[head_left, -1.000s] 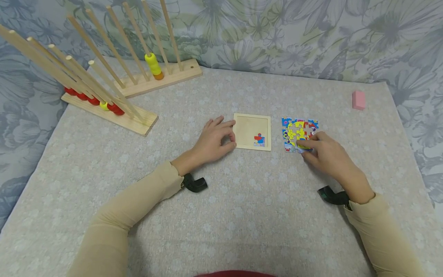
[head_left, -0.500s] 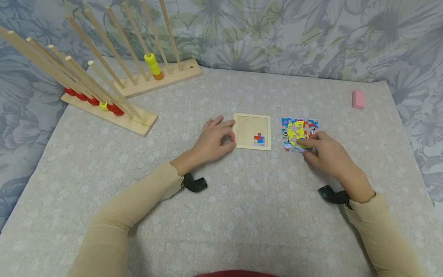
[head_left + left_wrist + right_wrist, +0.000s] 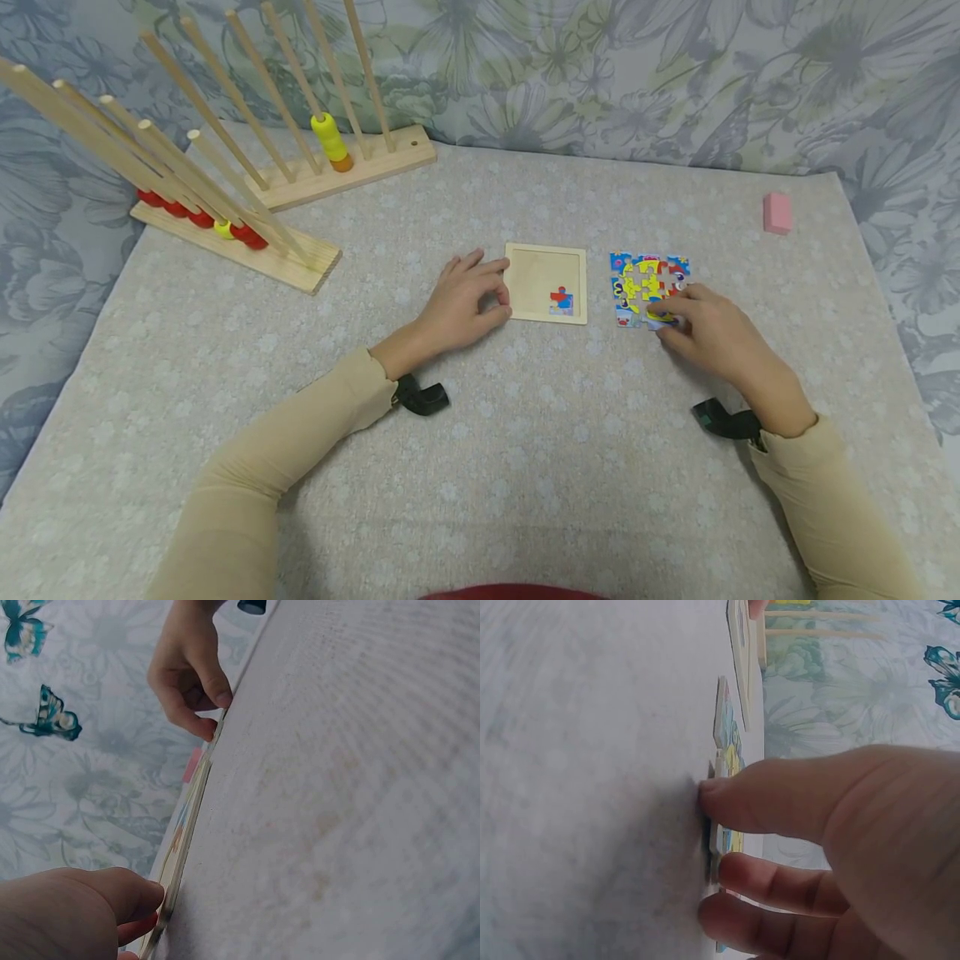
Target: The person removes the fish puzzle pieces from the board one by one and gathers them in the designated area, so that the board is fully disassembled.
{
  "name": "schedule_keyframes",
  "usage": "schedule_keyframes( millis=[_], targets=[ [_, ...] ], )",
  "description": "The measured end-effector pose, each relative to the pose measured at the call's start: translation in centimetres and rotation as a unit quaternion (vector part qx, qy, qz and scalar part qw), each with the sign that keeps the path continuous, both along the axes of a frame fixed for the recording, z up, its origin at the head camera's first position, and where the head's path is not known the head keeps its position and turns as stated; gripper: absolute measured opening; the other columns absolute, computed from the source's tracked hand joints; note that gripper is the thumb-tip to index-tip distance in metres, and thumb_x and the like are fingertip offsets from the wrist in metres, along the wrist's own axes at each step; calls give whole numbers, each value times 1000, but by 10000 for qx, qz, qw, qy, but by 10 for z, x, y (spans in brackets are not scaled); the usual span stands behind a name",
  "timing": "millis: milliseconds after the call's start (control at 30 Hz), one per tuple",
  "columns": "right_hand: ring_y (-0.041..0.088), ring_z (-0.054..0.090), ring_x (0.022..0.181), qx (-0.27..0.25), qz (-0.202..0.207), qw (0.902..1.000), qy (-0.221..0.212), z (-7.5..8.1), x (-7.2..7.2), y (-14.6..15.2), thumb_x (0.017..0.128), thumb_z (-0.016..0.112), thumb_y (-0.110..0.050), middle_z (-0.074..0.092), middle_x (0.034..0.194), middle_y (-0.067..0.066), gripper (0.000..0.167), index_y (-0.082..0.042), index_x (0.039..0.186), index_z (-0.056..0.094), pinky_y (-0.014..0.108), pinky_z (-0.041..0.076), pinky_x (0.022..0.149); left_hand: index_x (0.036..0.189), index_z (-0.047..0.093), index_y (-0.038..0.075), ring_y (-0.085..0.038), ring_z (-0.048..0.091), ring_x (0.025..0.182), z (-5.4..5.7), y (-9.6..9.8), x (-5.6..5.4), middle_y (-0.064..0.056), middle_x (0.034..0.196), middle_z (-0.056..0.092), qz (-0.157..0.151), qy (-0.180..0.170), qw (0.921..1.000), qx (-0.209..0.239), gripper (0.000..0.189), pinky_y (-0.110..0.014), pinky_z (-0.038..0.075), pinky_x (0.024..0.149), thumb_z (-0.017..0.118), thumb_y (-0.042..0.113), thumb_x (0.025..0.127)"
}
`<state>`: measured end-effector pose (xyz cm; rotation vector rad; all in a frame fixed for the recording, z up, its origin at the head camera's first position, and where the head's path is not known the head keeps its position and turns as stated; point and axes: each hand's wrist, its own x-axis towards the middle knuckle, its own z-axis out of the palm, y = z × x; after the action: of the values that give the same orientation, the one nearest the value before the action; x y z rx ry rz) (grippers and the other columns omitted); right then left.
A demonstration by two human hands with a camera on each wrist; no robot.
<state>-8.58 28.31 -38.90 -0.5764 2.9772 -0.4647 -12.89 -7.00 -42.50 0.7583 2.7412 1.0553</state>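
A shallow square wooden puzzle tray lies mid-table, one red-and-blue jigsaw piece in its lower right corner. My left hand holds the tray's left edge between thumb and curled finger, its other fingers spread. To the right, a colourful jigsaw of yellow, blue and red pieces lies on the cloth. Over its lower right part is my right hand, thumb and index finger pinching a piece at the bottom edge. That hand covers the jigsaw's lower right corner. The right wrist view shows the thumb at the jigsaw's side.
Two wooden peg stands with upright rods, one with red beads and one with yellow beads, stand at the back left. A pink block sits near the back right corner. Floral fabric hangs behind the table.
My right hand has shifted very slightly to the right, thumb and index finger still at the jigsaw's lower edge. The left hand stays at the tray.
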Motion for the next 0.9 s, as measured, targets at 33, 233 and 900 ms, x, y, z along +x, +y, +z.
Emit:
schedule_keyframes(
  millis=[33, 233, 900],
  targets=[
    [19, 46, 70, -2, -6, 10000, -20, 0, 0, 0, 85, 76, -7, 58, 90, 13, 32, -5, 116, 75, 31, 37, 60, 87, 69, 12, -44, 29, 154, 0, 0, 0, -13, 154, 53, 3, 1, 10000, 2, 8, -66, 11, 125, 68, 20, 90],
    [19, 47, 70, -41, -25, 10000, -29, -1, -1, 1, 85, 76, -7, 58, 89, 13, 31, -5, 116, 75, 31, 37, 60, 87, 69, 12, -44, 29, 154, -1, 0, 0, -13, 154, 53, -8, 7, 10000, -24, 8, -66, 11, 125, 68, 20, 90],
    [22, 53, 75, 50, -23, 9999, -141, 2, 1, -2, 86, 74, -6, 65, 103, 19, 32, -5, 119, 76, 35, 44, 65, 87, 69, 12, -44, 27, 154, 1, 0, -1, -13, 155, 52, -11, -52, 10000, -4, 7, -66, 10, 125, 67, 19, 90]
  ],
)
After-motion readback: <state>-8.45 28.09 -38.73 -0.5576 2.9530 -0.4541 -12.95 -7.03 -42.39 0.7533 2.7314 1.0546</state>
